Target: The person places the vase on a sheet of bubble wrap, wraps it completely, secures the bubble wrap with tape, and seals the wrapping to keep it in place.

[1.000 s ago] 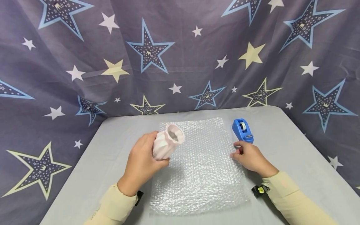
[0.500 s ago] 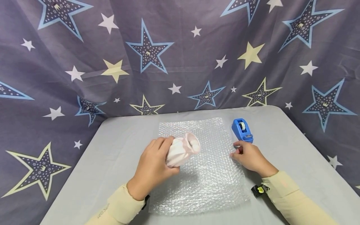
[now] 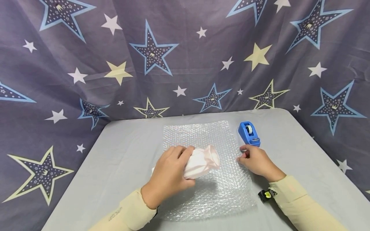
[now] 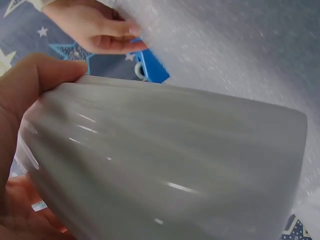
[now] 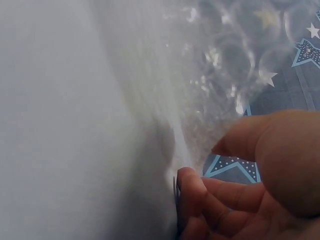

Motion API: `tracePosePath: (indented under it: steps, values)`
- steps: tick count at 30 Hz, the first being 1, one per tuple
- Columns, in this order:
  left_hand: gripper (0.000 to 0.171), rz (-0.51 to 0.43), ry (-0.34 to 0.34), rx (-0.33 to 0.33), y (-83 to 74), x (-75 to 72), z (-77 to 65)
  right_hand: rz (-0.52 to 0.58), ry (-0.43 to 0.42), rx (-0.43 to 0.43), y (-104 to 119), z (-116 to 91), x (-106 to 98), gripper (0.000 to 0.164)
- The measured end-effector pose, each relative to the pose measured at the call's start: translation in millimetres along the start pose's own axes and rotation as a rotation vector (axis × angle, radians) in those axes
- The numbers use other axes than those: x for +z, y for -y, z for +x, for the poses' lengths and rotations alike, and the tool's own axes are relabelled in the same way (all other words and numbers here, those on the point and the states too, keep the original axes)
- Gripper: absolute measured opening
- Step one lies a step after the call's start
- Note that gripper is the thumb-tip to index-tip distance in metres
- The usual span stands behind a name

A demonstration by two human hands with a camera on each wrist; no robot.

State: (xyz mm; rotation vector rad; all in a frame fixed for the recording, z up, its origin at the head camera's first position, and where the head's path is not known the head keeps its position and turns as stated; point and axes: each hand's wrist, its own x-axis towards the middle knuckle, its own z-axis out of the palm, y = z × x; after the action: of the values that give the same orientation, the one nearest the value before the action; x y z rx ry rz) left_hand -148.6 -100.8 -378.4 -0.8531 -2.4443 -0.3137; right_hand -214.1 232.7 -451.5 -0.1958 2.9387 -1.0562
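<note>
My left hand (image 3: 170,175) grips a white and pink ribbed vase (image 3: 200,163) round its body. The vase lies tilted nearly on its side above the bubble wrap (image 3: 199,133), its flared mouth towards the right. Its smooth ribbed body (image 4: 170,155) fills much of the left wrist view, with the thumb at its upper left. My right hand (image 3: 258,162) rests at the right edge of the sheet. In the right wrist view its thumb and bent fingers (image 5: 192,190) stand apart beside the bubble wrap's edge (image 5: 215,65).
A blue tape dispenser (image 3: 249,134) with a roll of clear tape stands just beyond my right hand. Grey cloth (image 3: 124,144) covers the table under the bubble wrap. A dark star-patterned curtain (image 3: 190,73) hangs behind the table and along its sides.
My left hand has moved right and a little nearer, carrying the vase over the middle of the bubble wrap. The vase has tipped further onto its side. My right hand has stayed still.
</note>
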Motion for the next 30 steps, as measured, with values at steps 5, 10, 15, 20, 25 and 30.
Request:
tracePosePath:
  steps: [5,10,15,20,25,30]
  values:
    - [0.092,0.007,0.027,0.04,-6.6,3.3,1.7,-0.009,-0.005,-0.004,0,0,0,0.048]
    - [0.093,0.005,0.062,0.055,-13.1,5.0,2.6,-0.014,-0.008,-0.012,-1,1,0,0.048]
    - [0.094,0.026,0.105,0.07,-20.3,8.3,2.2,-0.016,-0.011,-0.019,-2,1,0,0.048]
    - [0.096,0.038,0.14,0.095,-28.4,13.4,0.7,-0.02,-0.006,-0.017,-4,1,0,0.048]
    - [0.097,0.043,0.158,0.117,-35.9,17.7,-0.2,-0.021,-0.003,-0.011,-3,1,0,0.048]
    - [0.098,0.044,0.175,0.131,-41.9,21.3,-1.0,-0.018,-0.003,-0.013,-1,1,0,0.049]
